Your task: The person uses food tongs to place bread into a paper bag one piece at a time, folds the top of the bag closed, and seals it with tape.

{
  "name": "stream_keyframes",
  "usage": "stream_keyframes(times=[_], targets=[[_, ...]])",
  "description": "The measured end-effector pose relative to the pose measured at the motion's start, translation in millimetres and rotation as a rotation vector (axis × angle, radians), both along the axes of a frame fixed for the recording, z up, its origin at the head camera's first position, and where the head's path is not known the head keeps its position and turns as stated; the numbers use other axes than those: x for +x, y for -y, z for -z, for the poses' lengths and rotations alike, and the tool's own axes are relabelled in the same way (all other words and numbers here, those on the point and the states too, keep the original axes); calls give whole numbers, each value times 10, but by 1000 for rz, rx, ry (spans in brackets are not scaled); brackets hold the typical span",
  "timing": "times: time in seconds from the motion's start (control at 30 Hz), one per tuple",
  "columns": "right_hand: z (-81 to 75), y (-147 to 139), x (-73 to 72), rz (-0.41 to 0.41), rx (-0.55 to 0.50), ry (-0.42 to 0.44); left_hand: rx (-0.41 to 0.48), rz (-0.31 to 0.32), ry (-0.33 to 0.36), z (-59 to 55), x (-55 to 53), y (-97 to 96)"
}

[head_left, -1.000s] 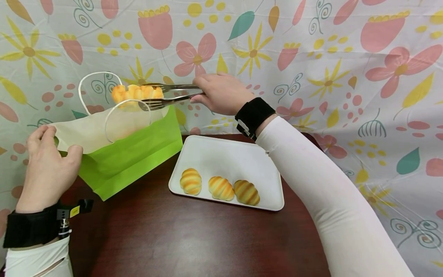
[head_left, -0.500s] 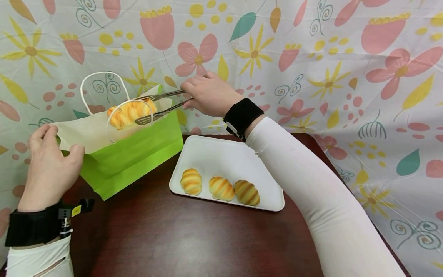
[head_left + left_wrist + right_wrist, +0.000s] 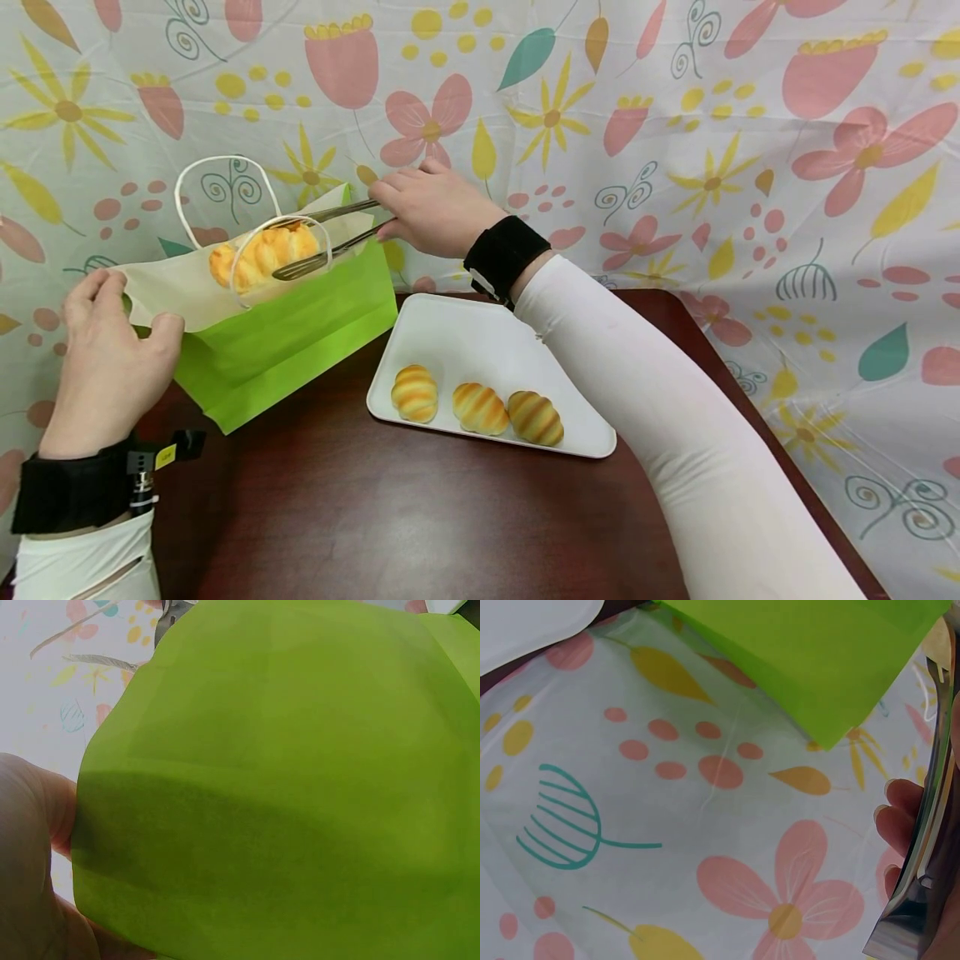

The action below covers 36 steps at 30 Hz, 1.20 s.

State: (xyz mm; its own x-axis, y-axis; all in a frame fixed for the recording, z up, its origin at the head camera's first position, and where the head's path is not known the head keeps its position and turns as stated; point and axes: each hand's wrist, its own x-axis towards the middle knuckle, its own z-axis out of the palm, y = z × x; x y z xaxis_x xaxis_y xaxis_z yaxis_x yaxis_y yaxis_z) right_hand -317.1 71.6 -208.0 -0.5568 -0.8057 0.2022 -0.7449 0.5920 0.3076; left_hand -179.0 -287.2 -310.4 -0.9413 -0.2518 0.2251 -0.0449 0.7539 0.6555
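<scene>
A green paper bag (image 3: 292, 333) with a pale inside and white cord handles stands tilted at the left. My left hand (image 3: 112, 358) holds its left rim; in the left wrist view the bag's green side (image 3: 277, 772) fills most of the picture. My right hand (image 3: 442, 208) grips metal tongs (image 3: 345, 242), whose metal arm (image 3: 930, 817) runs along the fingers in the right wrist view. Between the tong ends is a golden braided bread (image 3: 266, 257), at the mouth of the bag behind the near handle. Its underside is hidden.
A white tray (image 3: 480, 337) lies right of the bag on the dark wooden table (image 3: 390, 517). Along its near edge sit three striped rolls (image 3: 414, 393). A flower-patterned cloth (image 3: 675, 167) hangs behind.
The right hand, tongs and bread have moved left and down, from above the bag's right part into its mouth. The left hand and the tray have hardly moved.
</scene>
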Motion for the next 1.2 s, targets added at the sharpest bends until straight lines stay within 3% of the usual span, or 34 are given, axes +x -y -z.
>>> stream_keyframes(times=[0.67, 0.97, 1.2], targets=[[122, 279, -7, -18, 64, -65, 2, -1, -11, 5, -8, 1], [153, 432, 30, 30, 136, -37, -1, -1, -9, 10, 1, 4], [216, 564, 48, 19, 148, -49, -6, -3, -2, 3, -7, 2]])
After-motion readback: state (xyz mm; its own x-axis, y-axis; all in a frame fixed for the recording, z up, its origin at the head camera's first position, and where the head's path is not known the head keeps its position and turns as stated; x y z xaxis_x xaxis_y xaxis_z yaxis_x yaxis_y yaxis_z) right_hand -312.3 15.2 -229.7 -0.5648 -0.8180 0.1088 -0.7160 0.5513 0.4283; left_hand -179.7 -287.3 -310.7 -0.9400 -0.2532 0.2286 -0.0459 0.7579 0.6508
